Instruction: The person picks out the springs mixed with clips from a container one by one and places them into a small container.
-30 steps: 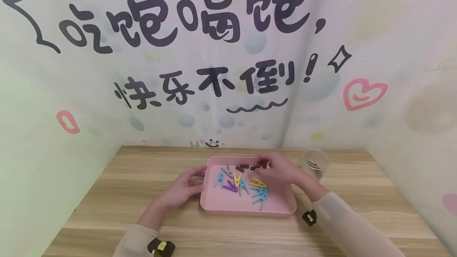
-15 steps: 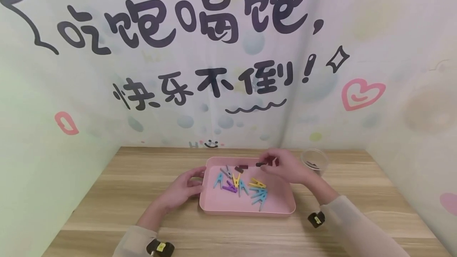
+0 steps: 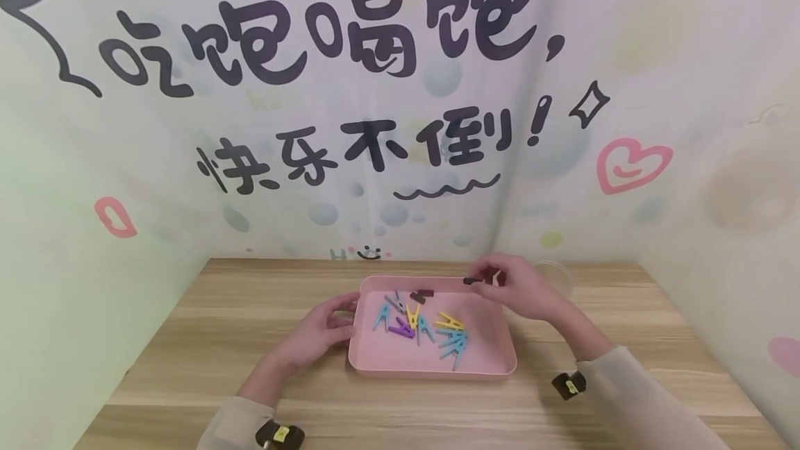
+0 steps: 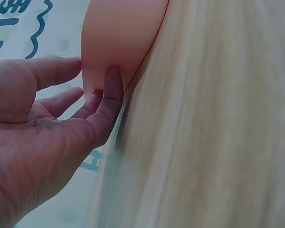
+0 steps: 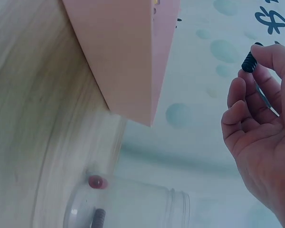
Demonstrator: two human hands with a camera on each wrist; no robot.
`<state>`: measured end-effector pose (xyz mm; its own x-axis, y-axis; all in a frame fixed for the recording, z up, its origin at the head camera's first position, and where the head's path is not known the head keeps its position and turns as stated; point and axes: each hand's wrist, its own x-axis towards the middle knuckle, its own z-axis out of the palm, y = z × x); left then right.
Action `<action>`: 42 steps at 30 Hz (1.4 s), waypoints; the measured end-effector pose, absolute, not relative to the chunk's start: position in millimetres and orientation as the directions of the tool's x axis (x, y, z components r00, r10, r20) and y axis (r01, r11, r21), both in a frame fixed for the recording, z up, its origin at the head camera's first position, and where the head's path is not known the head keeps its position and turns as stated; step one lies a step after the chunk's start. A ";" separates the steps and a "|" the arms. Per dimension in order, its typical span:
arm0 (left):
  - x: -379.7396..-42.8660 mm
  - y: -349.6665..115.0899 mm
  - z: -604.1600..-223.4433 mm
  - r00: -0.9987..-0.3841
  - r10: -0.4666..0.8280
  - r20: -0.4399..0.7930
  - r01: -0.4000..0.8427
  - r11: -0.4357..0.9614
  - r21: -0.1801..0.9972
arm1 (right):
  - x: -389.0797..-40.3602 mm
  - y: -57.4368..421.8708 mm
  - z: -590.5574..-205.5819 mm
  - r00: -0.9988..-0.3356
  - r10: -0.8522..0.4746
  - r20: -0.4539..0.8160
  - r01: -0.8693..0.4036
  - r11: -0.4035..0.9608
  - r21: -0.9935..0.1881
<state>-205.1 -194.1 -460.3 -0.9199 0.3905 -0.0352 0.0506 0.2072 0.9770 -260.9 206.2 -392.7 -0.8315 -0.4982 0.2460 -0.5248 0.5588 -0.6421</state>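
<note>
My right hand (image 3: pixel 519 287) is over the back right corner of the pink tray (image 3: pixel 431 372). Between thumb and fingertips it pinches a small black ribbed piece (image 5: pixel 250 61); a thin shiny strip shows against its curled fingers in the right wrist view. The fingertips of my left hand (image 4: pixel 52 114) touch the outside of the tray's left wall, fingers loosely bent. In the tray lie clothespins: a purple clothespin (image 3: pixel 402 328), a yellow clothespin (image 3: pixel 450 321), several blue ones and a grey one. Small dark pieces (image 3: pixel 425 293) lie near its back wall.
A clear jar (image 5: pixel 147 199) stands right of the tray, partly hidden by my right hand in the head view. It holds a reddish piece (image 5: pixel 97 181) and a dark ribbed piece (image 5: pixel 99 218). A printed cloth wall (image 3: pixel 375 228) rises behind the wooden table (image 3: pixel 250 318).
My right hand has lifted the black ribbed piece from the tray's back right and moved right toward the jar. The left hand stays at the tray's left side.
</note>
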 end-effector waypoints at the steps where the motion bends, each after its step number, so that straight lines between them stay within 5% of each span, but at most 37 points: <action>1: -204.8 -194.1 -460.2 -0.920 0.391 -0.035 0.051 0.208 0.977 | -260.6 208.0 -392.4 -0.833 -0.494 0.250 -0.525 0.561 -0.640; 23: -203.8 -192.9 -460.2 -0.917 0.397 -0.041 0.044 0.203 0.978 | -258.8 261.3 -383.2 -0.839 -0.377 0.392 -0.544 0.578 -0.609; 42: -204.8 -193.9 -460.5 -0.919 0.392 -0.052 0.031 0.203 0.979 | -266.7 312.7 -393.5 -0.900 -0.249 0.358 -0.425 0.684 -0.592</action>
<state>-204.8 -193.9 -460.5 -0.9187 0.3916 -0.0518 0.0315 0.2033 0.9786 -266.7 312.7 -393.5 -0.8997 -0.2495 0.3581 -0.4254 0.6844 -0.5921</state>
